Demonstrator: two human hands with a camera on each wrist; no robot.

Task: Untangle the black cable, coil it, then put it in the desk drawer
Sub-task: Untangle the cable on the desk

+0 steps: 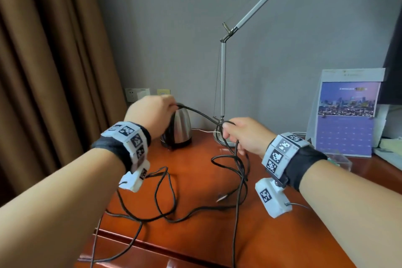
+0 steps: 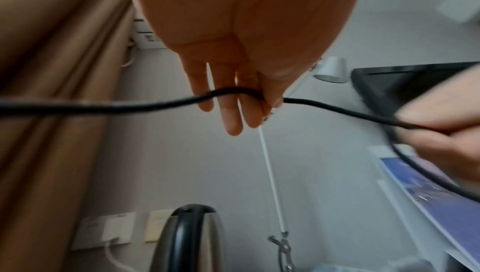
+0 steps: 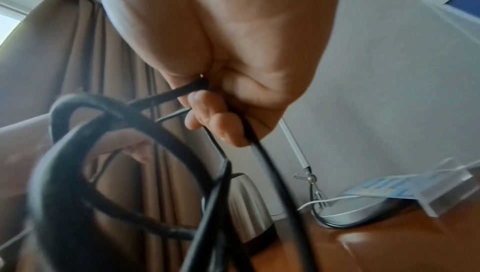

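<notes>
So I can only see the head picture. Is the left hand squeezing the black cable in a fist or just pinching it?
Observer: Pinching. In the left wrist view the left hand pinches the black cable against the thumb, and the other fingers hang straight.
Operator: And the right hand, how many bits is it holding?
Observer: Several. In the right wrist view the right hand has its fingers curled round more than one strand, with a loop hanging below.
Operator: Is the kettle plugged in?
Observer: The left wrist view shows a white cord in the wall socket behind the kettle, but not where it ends.
</notes>
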